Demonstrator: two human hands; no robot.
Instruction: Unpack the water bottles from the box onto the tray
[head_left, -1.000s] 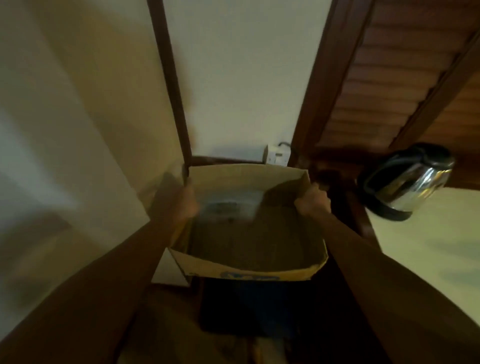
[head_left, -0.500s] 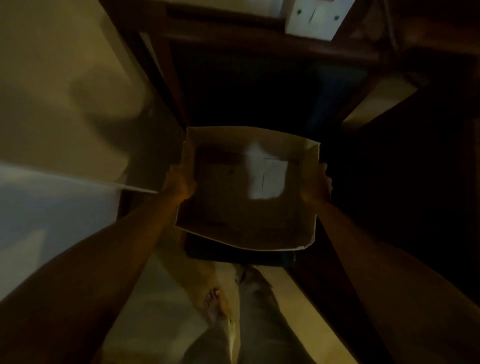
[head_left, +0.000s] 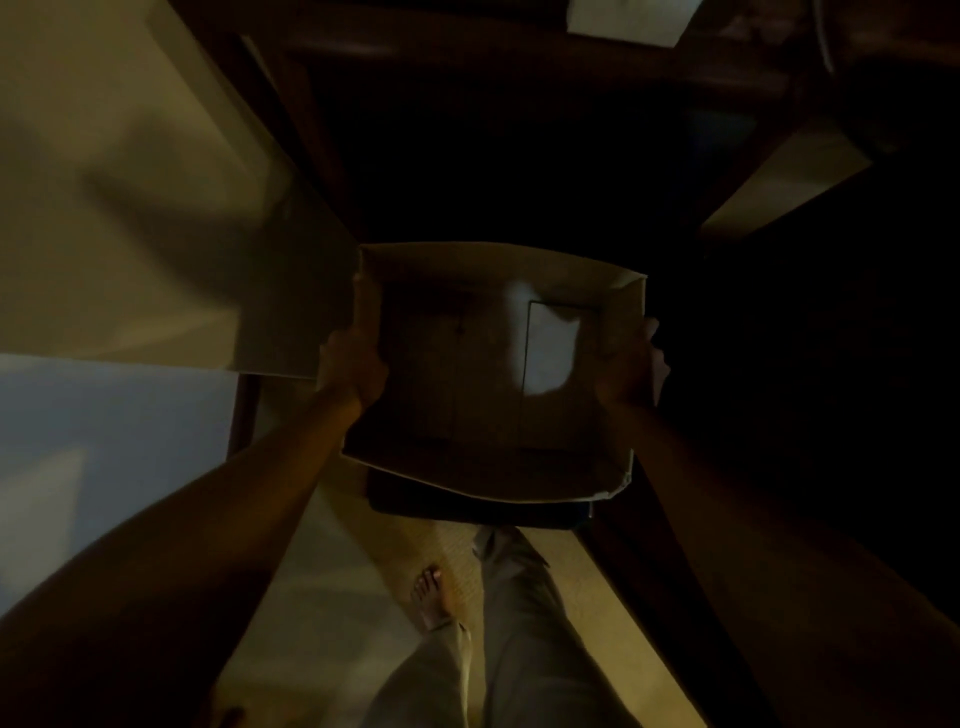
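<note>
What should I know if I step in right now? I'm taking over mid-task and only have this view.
Left hand: gripping the left wall of the cardboard box.
Right hand: gripping the box's right wall.
Box: held in the air between both hands, open top facing the camera, above the floor and the person's bare foot. No bottles show inside; only the bare bottom with a pale patch.
Done: the box looks emptied.
Left: neither tray nor bottles are in view, so confirm them; then put the box down. The scene is very dark.
</note>
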